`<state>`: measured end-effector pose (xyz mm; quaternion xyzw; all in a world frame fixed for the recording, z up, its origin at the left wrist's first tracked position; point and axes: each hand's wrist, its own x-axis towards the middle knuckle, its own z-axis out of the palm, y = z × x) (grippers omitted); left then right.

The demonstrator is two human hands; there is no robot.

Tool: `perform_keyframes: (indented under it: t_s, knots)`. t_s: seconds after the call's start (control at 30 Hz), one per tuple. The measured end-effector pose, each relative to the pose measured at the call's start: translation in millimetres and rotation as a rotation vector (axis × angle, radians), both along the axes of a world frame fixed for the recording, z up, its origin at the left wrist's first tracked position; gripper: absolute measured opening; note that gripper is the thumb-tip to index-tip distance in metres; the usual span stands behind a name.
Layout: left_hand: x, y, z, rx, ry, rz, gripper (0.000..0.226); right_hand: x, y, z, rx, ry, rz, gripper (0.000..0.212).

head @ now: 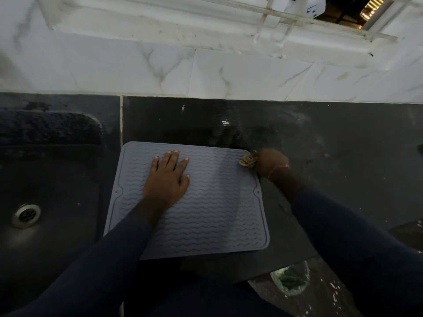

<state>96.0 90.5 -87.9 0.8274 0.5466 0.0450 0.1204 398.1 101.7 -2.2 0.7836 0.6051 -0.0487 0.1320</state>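
Mat (206, 213) (grey, wavy ribs, raised rim) lies flat on the dark desk (343, 145), just right of the sink (45, 179). Left hand (168, 177) is spread flat on the mat's middle, fingers straight, pressing down and holding nothing. Right hand (271, 162) is curled round a bunched beige cloth (248, 161) at the mat's far right corner, with the cloth touching the rim there. Step looks like wiping the mat down, starting at that corner.

To do it well:
- Pin with the left palm so the mat doesn't creep on the wet-looking desk.
- Wipe along the ribs, not across, so the cloth gets into the grooves.
- Work from the far edge toward the near one in overlapping passes.
- Move the pinning hand onto a patch already wiped before covering the middle.
- Do the rim channel last, since water likely pools there.
- Push runoff toward the sink side, not the desk front.
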Motion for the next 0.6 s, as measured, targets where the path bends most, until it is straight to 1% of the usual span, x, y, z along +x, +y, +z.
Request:
perform_keyframes:
  t_s: [0.07, 0.13, 0.2, 0.27, 0.33, 0.4, 0.47, 0.5, 0.57, 0.6]
  knots:
    - [0, 1, 0, -0.006, -0.004, -0.004, 0.061, -37, -5, 6, 0.092, 0.069, 0.099, 0.027]
    - [2, -1, 2, 0.009, -0.009, 0.020, 0.062, -90, -26, 0, 0.166, 0.173, 0.270, 0.031]
    - [6, -12, 8, 0.038, -0.078, 0.092, 0.061, -131, -58, -15, 0.125, 0.209, 0.369, 0.036]
    - [7, -33, 9, 0.030, -0.139, 0.141, 0.056, -128, -85, -27, 0.065, 0.170, 0.401, 0.039]
    - [4, -56, 4, -0.024, -0.119, 0.142, 0.055, -83, -102, -32, 0.053, 0.100, 0.358, 0.036]
    - [2, -61, 3, -0.016, -0.091, 0.141, 0.057, -27, -111, -25, 0.056, 0.012, 0.208, 0.029]
    - [1, -60, 2, -0.004, -0.094, 0.145, 0.057, 10, -113, -9, -0.011, -0.089, 0.029, 0.023]
    - [1, -58, 0, 0.001, -0.100, 0.145, 0.057, 20, -111, 0, -0.041, -0.090, -0.055, 0.022]
    - [1, -60, -2, 0.008, -0.105, 0.135, 0.057, 22, -105, 17, -0.018, 0.006, -0.188, 0.024]
    - [0, -60, -3, 0.013, -0.100, 0.135, 0.057, 13, -99, 20, 0.044, 0.058, -0.167, 0.026]
